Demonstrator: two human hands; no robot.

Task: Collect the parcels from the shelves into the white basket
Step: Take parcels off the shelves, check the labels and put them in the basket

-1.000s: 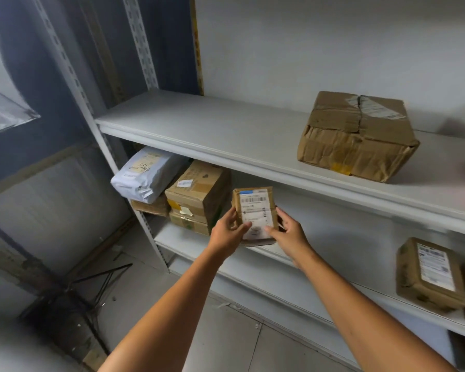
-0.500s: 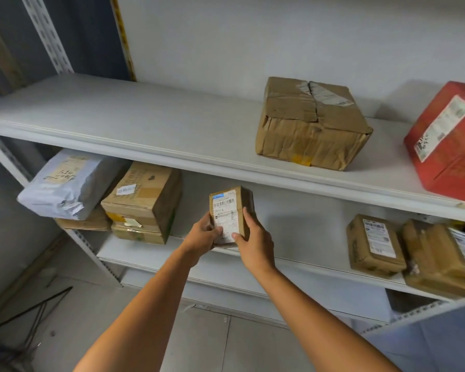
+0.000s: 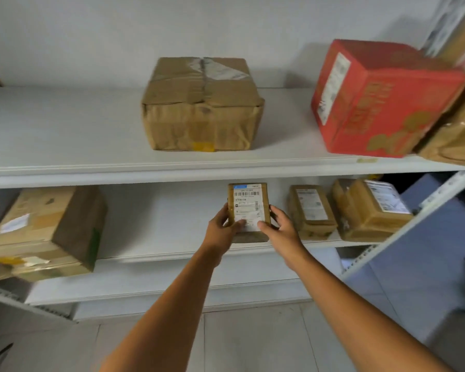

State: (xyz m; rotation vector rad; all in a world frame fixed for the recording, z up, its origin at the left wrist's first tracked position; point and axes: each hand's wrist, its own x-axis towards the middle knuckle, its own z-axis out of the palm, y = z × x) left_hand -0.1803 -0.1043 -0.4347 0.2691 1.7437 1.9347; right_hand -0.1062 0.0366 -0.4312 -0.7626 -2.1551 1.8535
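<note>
Both hands hold a small brown parcel [image 3: 249, 208] upright in the air, in front of the lower shelf [image 3: 159, 237]. The left hand [image 3: 223, 229] and right hand [image 3: 281, 230] pinch its sides, thumbs pressed on the white label and fingers [image 3: 273, 210] curled behind. The label shows a blue strip and a barcode, but its print is too blurred to read. On the upper shelf [image 3: 65, 146] a red box [image 3: 381, 98] carries gold lettering, also unreadable, beside a crumpled brown box [image 3: 202, 106].
</note>
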